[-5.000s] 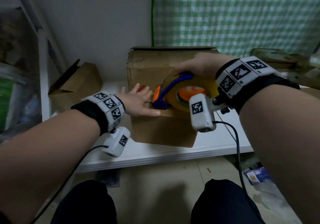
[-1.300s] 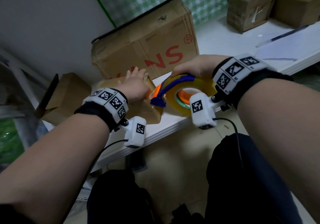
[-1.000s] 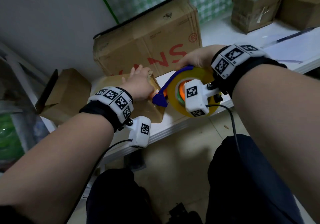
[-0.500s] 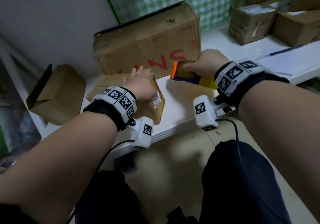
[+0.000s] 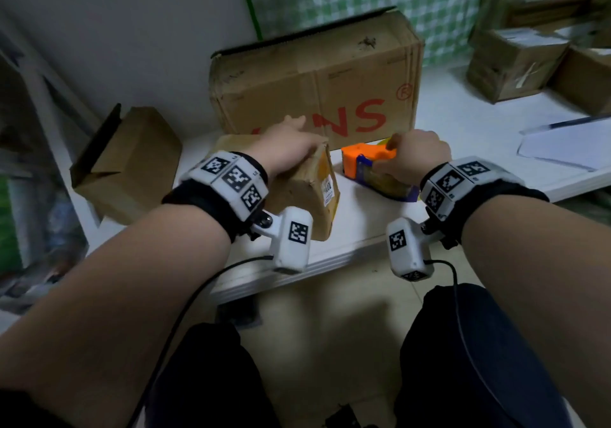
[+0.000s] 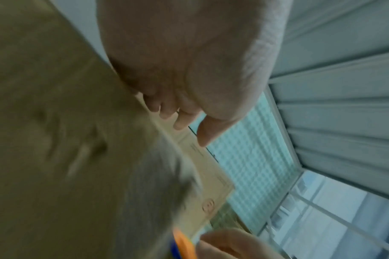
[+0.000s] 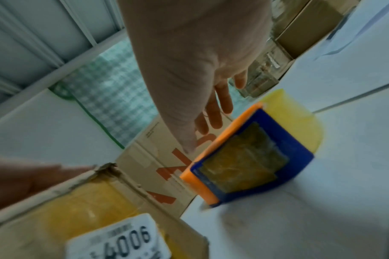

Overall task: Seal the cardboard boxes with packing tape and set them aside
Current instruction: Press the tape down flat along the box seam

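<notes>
A small cardboard box (image 5: 307, 196) stands near the front of the white shelf (image 5: 363, 229), with yellowish tape and a white label (image 7: 118, 240) on its right side. My left hand (image 5: 291, 151) lies flat on the box top, fingers straight (image 6: 184, 121). Just right of the box, the orange-and-blue tape dispenser (image 5: 367, 166) with its yellow roll rests on the shelf. My right hand (image 5: 416, 156) hovers over the dispenser's far side. In the right wrist view its fingers (image 7: 213, 112) are stretched out, not wrapped round the dispenser (image 7: 251, 157).
A large cardboard box with red letters (image 5: 314, 90) stands upright right behind both hands. An open box (image 5: 125, 163) lies at the left. More boxes (image 5: 515, 60) sit at the back right, with a clear sheet (image 5: 568, 143) in front of them. The shelf edge (image 5: 330, 259) is above my knees.
My right hand has pulled the dispenser away from the small box, set it down on the shelf to the right and loosened its fingers. My left hand has stayed on the box top.
</notes>
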Demonstrator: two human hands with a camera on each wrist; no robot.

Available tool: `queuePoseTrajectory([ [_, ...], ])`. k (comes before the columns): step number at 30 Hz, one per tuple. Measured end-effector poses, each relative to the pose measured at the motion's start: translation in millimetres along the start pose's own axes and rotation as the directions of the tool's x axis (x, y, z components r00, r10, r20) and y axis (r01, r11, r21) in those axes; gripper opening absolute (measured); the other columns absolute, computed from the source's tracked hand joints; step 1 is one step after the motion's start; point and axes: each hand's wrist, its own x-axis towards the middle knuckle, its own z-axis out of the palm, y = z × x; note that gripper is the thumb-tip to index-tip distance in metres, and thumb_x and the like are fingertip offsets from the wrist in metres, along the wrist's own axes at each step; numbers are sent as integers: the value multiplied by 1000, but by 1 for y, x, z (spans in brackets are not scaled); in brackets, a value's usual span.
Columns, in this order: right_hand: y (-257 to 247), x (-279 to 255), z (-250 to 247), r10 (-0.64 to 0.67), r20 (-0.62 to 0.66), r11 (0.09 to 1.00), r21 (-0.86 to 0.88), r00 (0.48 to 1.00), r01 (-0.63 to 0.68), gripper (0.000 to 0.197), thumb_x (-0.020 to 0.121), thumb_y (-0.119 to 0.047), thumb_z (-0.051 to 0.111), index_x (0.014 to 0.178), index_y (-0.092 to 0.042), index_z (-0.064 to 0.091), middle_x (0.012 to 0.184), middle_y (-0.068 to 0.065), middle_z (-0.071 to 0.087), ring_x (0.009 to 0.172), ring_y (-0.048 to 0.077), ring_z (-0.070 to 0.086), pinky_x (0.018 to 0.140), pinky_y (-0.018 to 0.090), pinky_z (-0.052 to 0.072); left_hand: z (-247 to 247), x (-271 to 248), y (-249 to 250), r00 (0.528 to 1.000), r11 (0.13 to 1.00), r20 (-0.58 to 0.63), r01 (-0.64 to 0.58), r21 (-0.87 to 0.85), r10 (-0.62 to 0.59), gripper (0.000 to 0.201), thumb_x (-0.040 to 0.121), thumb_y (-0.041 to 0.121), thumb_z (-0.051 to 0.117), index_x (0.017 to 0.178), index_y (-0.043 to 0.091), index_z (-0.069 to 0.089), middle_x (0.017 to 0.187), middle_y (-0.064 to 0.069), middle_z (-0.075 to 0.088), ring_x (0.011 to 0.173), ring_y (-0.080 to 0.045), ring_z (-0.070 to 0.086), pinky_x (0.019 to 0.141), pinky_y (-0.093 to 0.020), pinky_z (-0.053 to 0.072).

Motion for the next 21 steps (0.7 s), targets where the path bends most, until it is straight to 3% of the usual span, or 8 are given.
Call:
queuePoseTrajectory([
  [2,-9,7,-3,-23,-33,991,130,999,27,38,88,-43,53,98,-9,68,97,14,66,98,34,59,76,34,46,-20,3,-17,991,999,-121,54,4,-53,65,91,33,55,149,19,28,158,-5,18,144,-24,19,115,-37,17],
  [4,-24,7,-7,-46,36,933,358,998,30,45,94,-38,46,96,2,66,91,18,65,88,35,62,73,35,49,-38,6,-39,971,991,-207,127,30,-118,66,87,33,60,145,14,35,151,-9,33,137,-28,34,113,-38,29],
  [7,-50,-2,-9,-79,301,657,732,950,-177,45,99,-38,42,114,3,53,99,19,62,73,30,65,72,40,56,-52,-1,-64,950,977,-231,210,-26,-211,68,83,41,66,139,9,43,142,-13,45,127,-32,45,103,-37,37],
  [11,-75,-2,-8,-130,346,555,802,929,-221,50,99,-40,42,133,-4,45,121,14,58,105,29,61,88,39,53,-52,-10,-84,938,955,-209,241,-175,-276,75,80,41,70,139,5,43,141,-13,45,127,-29,45,103,-33,35],
  [14,-85,3,-1,-100,325,507,830,940,-233,53,96,-38,45,139,-7,43,127,6,50,127,32,47,105,47,40,-48,-12,-94,934,913,-200,215,-347,-296,53,77,29,76,122,6,60,120,-11,63,106,-26,61,98,-36,46],
  [16,-85,7,5,-61,314,465,849,947,-251,53,93,-36,47,138,-9,46,133,9,49,132,34,41,107,52,35,-40,-14,-99,943,843,-157,176,-509,-292,34,80,16,72,113,9,66,105,-10,69,89,-21,65,82,-34,55],
  [18,-84,9,11,-29,310,443,856,950,-266,55,90,-37,50,138,-9,46,142,13,46,132,35,42,106,54,36,-31,-16,-104,953,726,-96,152,-671,-289,29,87,6,62,116,10,63,98,-7,68,80,-16,65,60,-25,54],
  [21,-88,7,14,-8,302,497,828,953,-258,58,90,-38,49,140,-9,43,143,15,45,129,35,44,104,54,39,-24,-17,-107,968,639,-31,141,-756,-250,28,94,4,51,120,11,59,90,-4,67,73,-12,63,50,-18,51],
])
